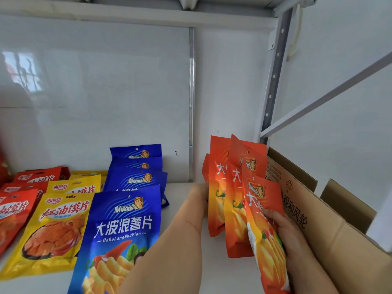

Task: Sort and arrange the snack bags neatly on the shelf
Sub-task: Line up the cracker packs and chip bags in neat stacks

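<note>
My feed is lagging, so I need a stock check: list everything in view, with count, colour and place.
red snack bags: at least three, red, overlapping row at far left of shelf.
yellow snack bags: at least three, yellow, row right of the red ones.
blue snack bags: four, blue, row at shelf centre.
orange snack bags: about four, orange, fanned upright, held over the shelf's right part.
cardboard box: one, brown, open, at right.
shelf: one, white, under everything.
left hand: holds the orange bags' left edge.
right hand: grips the front orange bag.
</note>
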{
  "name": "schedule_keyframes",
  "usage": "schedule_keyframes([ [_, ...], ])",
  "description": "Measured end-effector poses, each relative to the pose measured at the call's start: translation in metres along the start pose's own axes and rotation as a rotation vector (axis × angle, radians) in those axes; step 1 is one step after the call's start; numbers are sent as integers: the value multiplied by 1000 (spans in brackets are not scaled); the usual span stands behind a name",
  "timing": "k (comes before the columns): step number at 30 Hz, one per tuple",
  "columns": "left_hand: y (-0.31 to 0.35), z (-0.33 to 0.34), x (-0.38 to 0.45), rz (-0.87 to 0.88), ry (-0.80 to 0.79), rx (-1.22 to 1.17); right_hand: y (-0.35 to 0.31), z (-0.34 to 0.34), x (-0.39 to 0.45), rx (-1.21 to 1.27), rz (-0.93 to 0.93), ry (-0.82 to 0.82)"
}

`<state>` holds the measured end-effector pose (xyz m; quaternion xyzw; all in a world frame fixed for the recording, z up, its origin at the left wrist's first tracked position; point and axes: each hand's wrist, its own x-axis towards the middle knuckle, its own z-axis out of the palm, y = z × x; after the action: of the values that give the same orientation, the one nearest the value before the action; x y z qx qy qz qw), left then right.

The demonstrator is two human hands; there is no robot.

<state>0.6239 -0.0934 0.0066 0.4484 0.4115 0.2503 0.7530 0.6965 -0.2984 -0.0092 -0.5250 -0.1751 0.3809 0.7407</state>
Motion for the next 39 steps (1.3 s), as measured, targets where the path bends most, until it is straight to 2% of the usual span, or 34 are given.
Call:
schedule_keyframes([
  [3,2,-9,-8,88,-4,7,3,-4,5,-23,-15,30],
  [7,6,-25,-14,125,-98,-124,3,-4,6,-39,-14,31],
  [11,18,-39,-16,206,-114,-247,5,-1,9,-84,-5,25],
  [19,18,-37,-50,288,-271,-127,5,6,13,-97,11,9],
  [28,4,-40,-56,435,-266,7,12,18,14,-182,-108,49],
  [32,5,-45,-52,387,-159,-68,12,31,21,-223,-76,42],
  [35,5,-47,-41,252,-69,-162,13,38,35,-309,-67,41],
  [39,5,-47,-34,81,52,18,27,39,51,-464,-58,61],
])
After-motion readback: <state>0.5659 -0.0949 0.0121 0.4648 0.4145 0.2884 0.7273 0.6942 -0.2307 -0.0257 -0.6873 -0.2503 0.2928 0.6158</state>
